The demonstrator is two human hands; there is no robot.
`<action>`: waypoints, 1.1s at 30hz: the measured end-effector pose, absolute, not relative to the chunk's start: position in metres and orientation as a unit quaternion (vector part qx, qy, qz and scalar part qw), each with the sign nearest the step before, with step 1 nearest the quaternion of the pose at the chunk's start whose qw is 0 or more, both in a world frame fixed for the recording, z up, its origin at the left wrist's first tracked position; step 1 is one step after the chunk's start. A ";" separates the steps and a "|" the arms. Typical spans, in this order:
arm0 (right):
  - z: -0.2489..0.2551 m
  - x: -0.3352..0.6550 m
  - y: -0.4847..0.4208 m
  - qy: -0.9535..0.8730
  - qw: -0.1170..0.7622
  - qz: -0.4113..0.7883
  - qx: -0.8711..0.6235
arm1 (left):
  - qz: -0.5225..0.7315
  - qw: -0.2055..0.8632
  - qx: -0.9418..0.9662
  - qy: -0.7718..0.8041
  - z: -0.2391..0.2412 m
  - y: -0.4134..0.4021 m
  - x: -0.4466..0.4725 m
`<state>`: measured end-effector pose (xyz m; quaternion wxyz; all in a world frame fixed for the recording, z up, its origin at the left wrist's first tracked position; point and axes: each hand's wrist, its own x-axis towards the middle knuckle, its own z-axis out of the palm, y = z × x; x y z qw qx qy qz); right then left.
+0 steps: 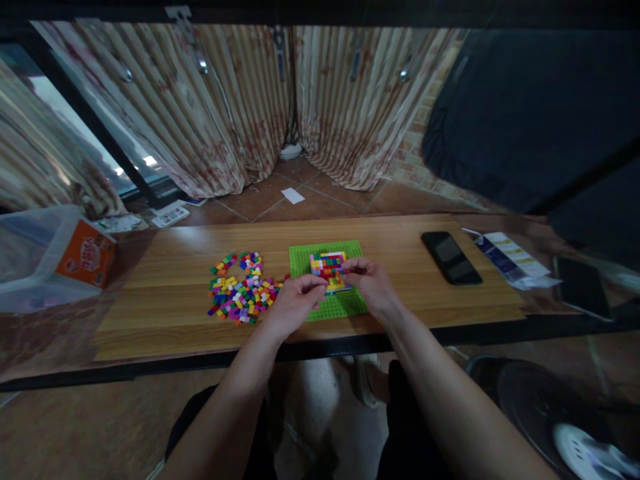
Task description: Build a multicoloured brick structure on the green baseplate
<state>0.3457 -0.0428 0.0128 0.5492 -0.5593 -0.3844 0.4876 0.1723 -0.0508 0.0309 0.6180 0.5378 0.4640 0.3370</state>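
A green baseplate lies on the wooden table in front of me. On it stands a multicoloured block of small bricks. My left hand has its fingers curled at the block's near left side, pinching at its lower edge. My right hand pinches the block's right side with thumb and fingers closed. A loose pile of small coloured bricks lies on the table just left of my left hand.
A black phone lies right of the baseplate, with a printed paper packet and a second dark device further right. A clear plastic box with an orange label sits at far left. Curtains hang behind the table.
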 end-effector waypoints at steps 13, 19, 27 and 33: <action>0.008 0.378 -0.036 -0.282 0.597 0.479 -0.578 | 0.389 0.621 0.496 0.466 0.032 -0.050 0.176; 0.024 0.369 -0.040 -0.295 0.612 0.438 -0.589 | 0.413 0.583 0.479 0.509 0.065 -0.059 0.160; -0.005 0.316 -0.156 -0.422 0.585 0.375 -0.582 | 0.404 0.630 0.410 0.521 0.041 -0.188 0.131; -0.001 0.297 -0.225 -0.554 0.491 0.346 -0.576 | 0.394 0.617 0.431 0.527 0.037 -0.237 0.131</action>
